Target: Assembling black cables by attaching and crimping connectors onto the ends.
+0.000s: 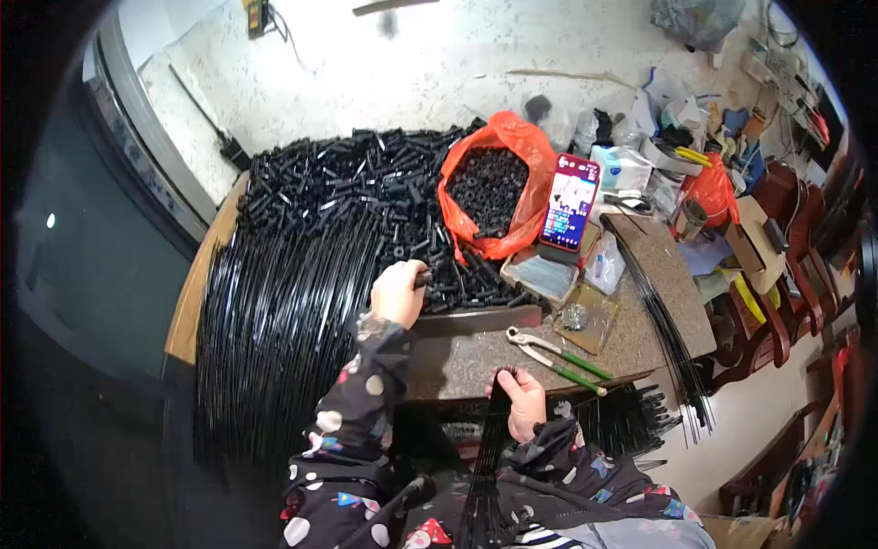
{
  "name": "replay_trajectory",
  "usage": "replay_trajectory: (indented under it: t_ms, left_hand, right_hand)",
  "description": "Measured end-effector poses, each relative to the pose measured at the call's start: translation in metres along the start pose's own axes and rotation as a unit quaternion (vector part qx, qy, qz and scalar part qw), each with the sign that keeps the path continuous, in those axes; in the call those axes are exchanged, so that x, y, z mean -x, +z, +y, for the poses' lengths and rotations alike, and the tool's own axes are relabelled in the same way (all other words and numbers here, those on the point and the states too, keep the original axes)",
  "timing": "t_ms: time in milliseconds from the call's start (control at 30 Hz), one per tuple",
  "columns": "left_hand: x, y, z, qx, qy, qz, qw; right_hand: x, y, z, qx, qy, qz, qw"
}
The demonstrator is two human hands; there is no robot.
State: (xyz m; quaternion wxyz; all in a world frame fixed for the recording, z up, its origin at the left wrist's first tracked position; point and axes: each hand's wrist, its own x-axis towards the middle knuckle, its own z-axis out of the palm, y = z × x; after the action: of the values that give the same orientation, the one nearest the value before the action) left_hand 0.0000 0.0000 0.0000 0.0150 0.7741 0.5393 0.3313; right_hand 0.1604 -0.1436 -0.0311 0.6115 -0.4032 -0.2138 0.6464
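A small black plastic tube [422, 278] is pinched in the fingers of the left hand [398, 293], which is curled closed at the near edge of a large heap of black tubes [347, 188] spread over the far part of the desk [476, 359]. A bundle of thin black rods [487, 457] is gripped by the closed fingers of the right hand [523, 403], held upright at the desk's near edge and fanning down toward the lap. Both forearms are covered by dark sleeves with pale dots (the fingertips themselves are mostly hidden). Just beyond the right hand, green-handled pliers [556, 357] are laid on the bare desk surface. To the left, a wide sheaf of long black rods [265, 320] is draped over the desk edge. Behind the heap, an orange plastic bag [535, 178] filled with black ring-shaped parts is seen, with a lit phone [570, 201] propped just beside it.
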Motion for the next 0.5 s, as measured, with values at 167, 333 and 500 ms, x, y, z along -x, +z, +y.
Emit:
replay_trajectory:
  t_ms: [167,333,500]
  left_hand:
    - [0.093,-0.010,0.014,0.178,-0.072,-0.121,0.974]
    - [0.121,-0.009,0.029,0.561,-0.188,0.027,0.806]
    - [0.111,-0.032,0.069,0.629,-0.129,0.035,0.766]
  right_hand:
    - [0.010,0.001,0.017,0.084,-0.059,-0.013,0.995]
    - [0.030,0.012,0.023,0.103,-0.091,-0.067,0.988]
    - [0.048,0.022,0.030,0.257,-0.143,-0.073,0.953]
